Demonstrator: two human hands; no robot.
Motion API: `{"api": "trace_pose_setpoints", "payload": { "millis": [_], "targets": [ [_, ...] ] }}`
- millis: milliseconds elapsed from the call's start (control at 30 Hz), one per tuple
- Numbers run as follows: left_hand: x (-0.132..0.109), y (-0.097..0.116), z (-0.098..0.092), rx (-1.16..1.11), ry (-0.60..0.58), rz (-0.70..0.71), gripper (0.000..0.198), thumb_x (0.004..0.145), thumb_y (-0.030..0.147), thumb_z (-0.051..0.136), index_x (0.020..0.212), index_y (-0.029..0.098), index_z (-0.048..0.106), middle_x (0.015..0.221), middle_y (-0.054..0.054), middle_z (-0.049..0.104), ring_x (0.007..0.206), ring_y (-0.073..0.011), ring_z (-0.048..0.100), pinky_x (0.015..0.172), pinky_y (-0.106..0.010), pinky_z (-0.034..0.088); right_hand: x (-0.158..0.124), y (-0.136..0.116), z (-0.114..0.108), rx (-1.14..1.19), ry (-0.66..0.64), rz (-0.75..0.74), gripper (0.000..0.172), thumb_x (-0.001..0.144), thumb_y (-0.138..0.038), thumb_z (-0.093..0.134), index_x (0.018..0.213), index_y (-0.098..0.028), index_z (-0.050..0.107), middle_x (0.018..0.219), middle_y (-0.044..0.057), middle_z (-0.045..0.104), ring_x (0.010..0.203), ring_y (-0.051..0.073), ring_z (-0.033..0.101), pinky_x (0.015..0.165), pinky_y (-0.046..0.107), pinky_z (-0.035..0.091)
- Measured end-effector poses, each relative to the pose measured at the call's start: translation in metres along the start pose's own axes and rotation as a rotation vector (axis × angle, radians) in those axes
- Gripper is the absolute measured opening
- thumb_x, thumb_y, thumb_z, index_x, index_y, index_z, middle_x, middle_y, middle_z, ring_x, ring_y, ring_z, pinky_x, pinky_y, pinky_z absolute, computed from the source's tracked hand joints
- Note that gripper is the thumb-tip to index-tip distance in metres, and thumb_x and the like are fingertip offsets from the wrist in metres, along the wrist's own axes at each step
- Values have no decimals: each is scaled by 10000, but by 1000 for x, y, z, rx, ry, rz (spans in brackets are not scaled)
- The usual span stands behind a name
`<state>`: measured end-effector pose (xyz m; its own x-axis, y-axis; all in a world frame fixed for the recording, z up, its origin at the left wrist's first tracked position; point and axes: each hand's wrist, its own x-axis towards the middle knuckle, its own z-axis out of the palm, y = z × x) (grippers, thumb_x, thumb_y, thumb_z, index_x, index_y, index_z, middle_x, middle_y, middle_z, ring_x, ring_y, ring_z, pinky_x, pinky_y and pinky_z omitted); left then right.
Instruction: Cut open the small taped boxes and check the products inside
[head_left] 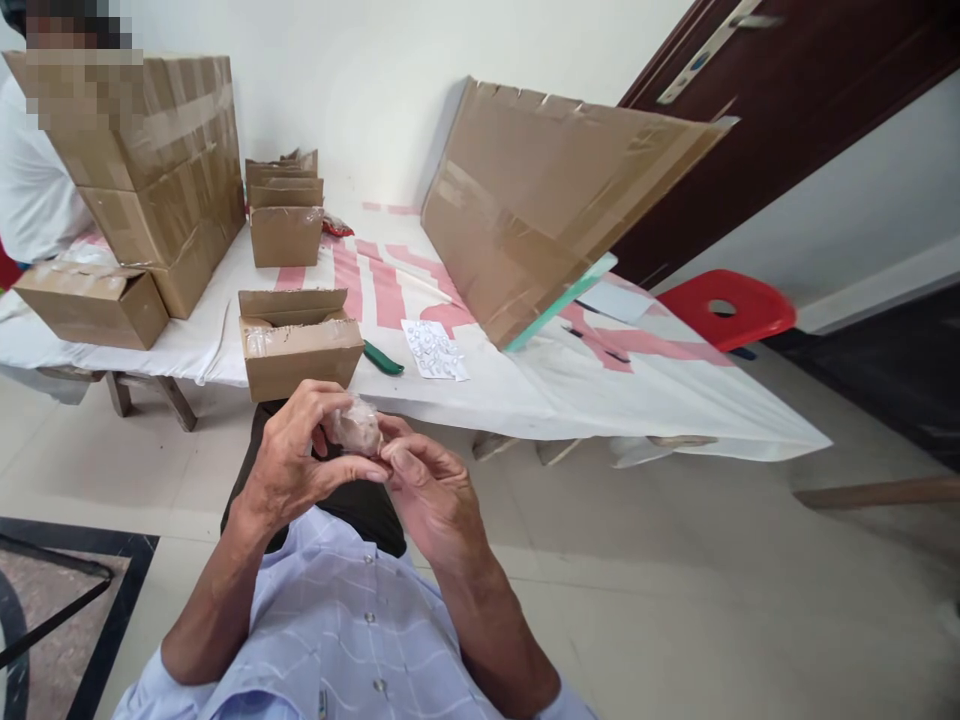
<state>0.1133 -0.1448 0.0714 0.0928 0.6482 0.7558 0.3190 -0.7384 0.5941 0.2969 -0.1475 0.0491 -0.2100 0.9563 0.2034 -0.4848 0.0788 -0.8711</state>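
A small clear plastic bag (355,426) with something pale pinkish inside is held up in front of my chest. My left hand (294,458) curls round its left side, fingers closed on it. My right hand (427,488) pinches its right edge with thumb and fingertips. Both hands hover just in front of the white-covered table (525,395), close to a small open cardboard box (298,345) at the table's near edge.
A green-handled tool (383,359) and a sheet of small silvery pieces (434,350) lie beside the open box. A big flattened carton (540,205) leans at right; stacked cartons (161,170) stand at left. A red stool (726,308) sits behind. Another person in white (34,185) is at far left.
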Motion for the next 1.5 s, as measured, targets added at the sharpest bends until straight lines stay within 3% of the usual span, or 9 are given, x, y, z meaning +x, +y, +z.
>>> {"api": "trace_pose_setpoints", "payload": {
  "millis": [100,167,300,533,667,967,1167,1367,1500],
  "targets": [
    [-2,7,-4,-110,-77,-81,302,1026,412,782,1255,216,750,1296,-159,762,1073,-232,758,728,-267,622,1,-2,-2,-52,34,-15,254,878,-517,915,791,-288,848,1177,53,833,992,224,769,773,347,663],
    [-5,9,-6,-199,-54,-180,198,1057,333,741,1220,222,765,1246,-136,776,1014,-204,776,759,-260,628,2,-4,-3,-81,29,-30,269,880,-529,909,800,-280,846,1171,61,840,939,221,776,761,358,671],
    [-9,6,-7,-318,16,-260,456,974,313,852,1404,255,715,1076,-61,733,802,-130,718,696,-221,604,1,-7,-2,-79,-7,-110,169,931,-460,880,851,-312,866,1157,35,854,970,210,792,816,364,685],
    [0,7,-4,-56,56,-3,290,1024,152,750,1266,295,819,957,-28,664,831,-128,647,633,-208,524,-5,-4,-4,-148,-73,-172,95,991,-388,825,925,-343,877,1333,20,823,1202,246,778,975,428,689],
    [0,10,4,203,98,120,260,1034,69,683,1193,240,799,950,-19,610,781,-102,591,622,-203,493,-5,0,-4,-134,-83,-144,81,991,-368,824,931,-343,872,1440,13,779,1303,264,749,1047,464,677],
    [-9,4,14,388,127,202,291,1048,74,669,1261,250,760,1023,-29,615,789,-93,591,610,-188,502,3,2,-4,-133,14,-156,168,965,-453,842,878,-310,844,1415,35,793,1330,280,728,1120,507,622],
    [-7,8,13,118,159,83,315,1017,82,718,1217,292,841,989,-24,622,786,-94,641,609,-184,560,-2,-4,-2,-175,-45,-223,134,1003,-400,802,908,-321,852,1293,35,826,973,209,751,974,450,635],
    [-11,6,10,-336,278,-211,139,985,211,816,1062,298,891,1035,-37,645,755,-98,701,528,-179,644,0,-1,-2,-153,-28,-159,166,970,-433,835,869,-301,845,1256,56,811,979,200,753,841,376,659],
    [-13,3,9,-425,300,-270,77,975,250,834,1020,283,888,1033,-45,668,813,-122,710,557,-191,649,-1,5,-1,-80,-106,-63,158,960,-420,848,872,-290,856,1220,64,812,978,215,795,793,364,678]
  ]
}}
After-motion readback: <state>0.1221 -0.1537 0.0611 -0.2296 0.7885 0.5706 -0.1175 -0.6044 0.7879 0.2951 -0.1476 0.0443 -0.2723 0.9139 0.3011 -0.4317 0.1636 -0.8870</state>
